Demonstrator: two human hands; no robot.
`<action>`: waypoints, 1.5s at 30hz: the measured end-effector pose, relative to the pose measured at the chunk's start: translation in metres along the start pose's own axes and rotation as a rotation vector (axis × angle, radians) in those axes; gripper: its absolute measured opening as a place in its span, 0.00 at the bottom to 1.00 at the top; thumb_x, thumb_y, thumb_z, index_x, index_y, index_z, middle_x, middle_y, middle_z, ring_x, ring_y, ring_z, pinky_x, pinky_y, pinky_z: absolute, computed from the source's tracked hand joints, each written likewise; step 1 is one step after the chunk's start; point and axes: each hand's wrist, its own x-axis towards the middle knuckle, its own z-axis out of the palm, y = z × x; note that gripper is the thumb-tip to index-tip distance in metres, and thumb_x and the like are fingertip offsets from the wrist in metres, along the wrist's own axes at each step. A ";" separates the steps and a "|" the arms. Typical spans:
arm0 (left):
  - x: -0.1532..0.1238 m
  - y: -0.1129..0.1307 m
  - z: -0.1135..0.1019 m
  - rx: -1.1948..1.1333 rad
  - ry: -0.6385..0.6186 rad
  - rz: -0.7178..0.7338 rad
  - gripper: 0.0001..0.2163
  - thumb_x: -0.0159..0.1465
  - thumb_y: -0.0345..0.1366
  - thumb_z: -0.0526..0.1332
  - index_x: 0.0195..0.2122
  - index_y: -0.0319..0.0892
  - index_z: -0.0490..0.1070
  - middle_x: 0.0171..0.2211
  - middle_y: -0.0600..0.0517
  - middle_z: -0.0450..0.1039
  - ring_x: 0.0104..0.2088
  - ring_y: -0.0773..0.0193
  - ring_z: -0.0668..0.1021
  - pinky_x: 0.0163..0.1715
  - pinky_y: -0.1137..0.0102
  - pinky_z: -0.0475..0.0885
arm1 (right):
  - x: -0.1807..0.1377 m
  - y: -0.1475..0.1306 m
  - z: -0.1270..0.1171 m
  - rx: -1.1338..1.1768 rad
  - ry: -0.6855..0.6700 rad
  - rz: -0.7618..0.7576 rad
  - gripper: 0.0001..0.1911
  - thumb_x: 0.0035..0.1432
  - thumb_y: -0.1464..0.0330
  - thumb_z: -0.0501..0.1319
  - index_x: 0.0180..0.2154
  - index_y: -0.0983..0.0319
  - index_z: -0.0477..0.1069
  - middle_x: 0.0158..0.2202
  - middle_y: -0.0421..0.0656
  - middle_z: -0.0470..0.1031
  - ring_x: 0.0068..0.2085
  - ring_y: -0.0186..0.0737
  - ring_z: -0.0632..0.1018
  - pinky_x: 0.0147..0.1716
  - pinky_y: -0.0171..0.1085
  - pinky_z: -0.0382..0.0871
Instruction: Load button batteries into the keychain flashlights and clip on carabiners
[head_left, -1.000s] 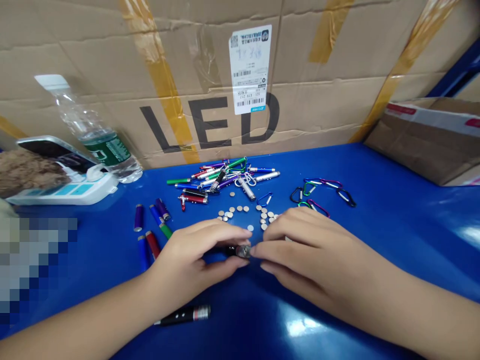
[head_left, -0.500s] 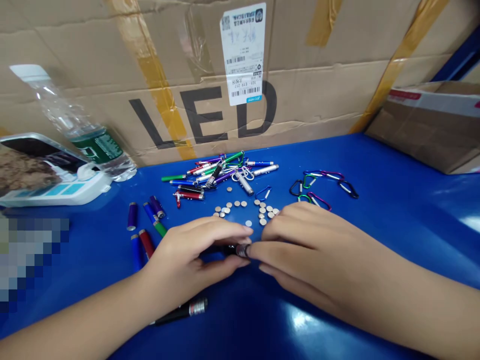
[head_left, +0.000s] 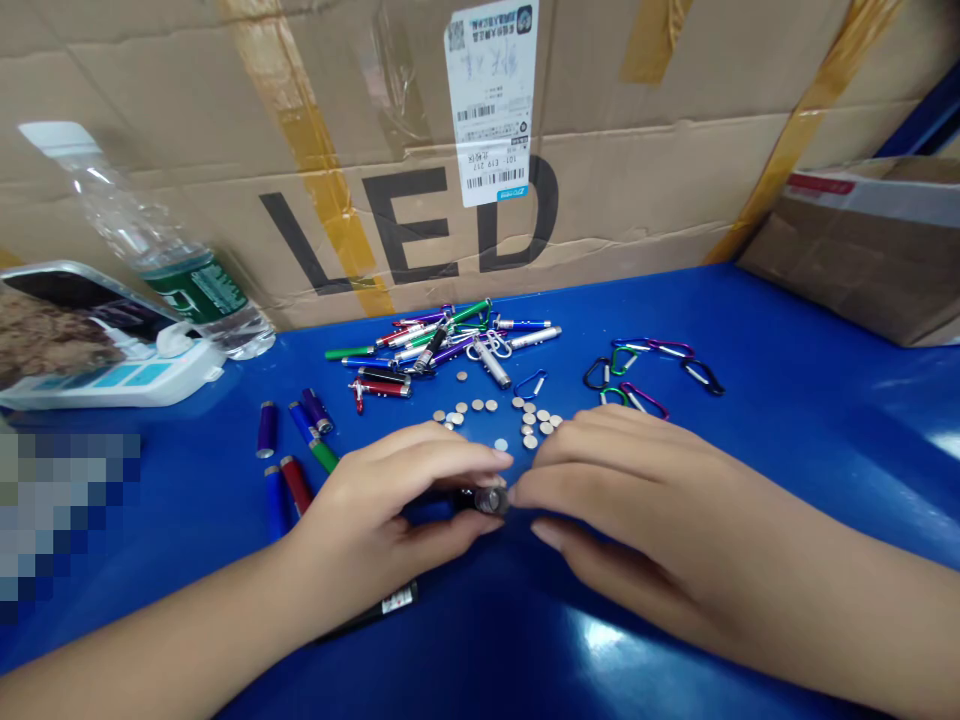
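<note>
My left hand (head_left: 409,490) pinches a short black mini flashlight (head_left: 491,499) between thumb and fingers. Its ringed metal end points right; the rest is hidden in my palm. My right hand (head_left: 622,480) is at that end, index fingertip touching or nearly touching it, thumb held apart below. I see nothing between its fingers, though some fingertips are hidden. Just beyond both hands lie several button batteries (head_left: 530,420) in loose groups, with one pale disc (head_left: 501,445) nearest my fingers. Another black tube with a silver label (head_left: 397,598) lies partly under my left forearm.
Behind the batteries is a pile of coloured mini flashlights (head_left: 442,345). Carabiner clips (head_left: 630,370) lie right of it, loose coloured tubes (head_left: 296,485) to the left. A water bottle (head_left: 187,280), power strip (head_left: 150,375) and phone (head_left: 90,310) stand left; cardboard boxes (head_left: 637,150) enclose the back and right.
My right hand has drawn slightly right from the flashlight, its thumb now farther from the index finger. The flashlight's end has turned more toward me and shows its opening. The view shifted slightly.
</note>
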 end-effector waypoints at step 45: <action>0.000 0.000 0.001 -0.044 -0.040 -0.034 0.06 0.60 0.29 0.66 0.38 0.42 0.76 0.33 0.51 0.78 0.33 0.69 0.79 0.34 0.77 0.76 | 0.000 0.026 0.006 -0.119 0.066 0.240 0.09 0.62 0.69 0.57 0.40 0.61 0.76 0.44 0.50 0.72 0.46 0.48 0.72 0.46 0.49 0.67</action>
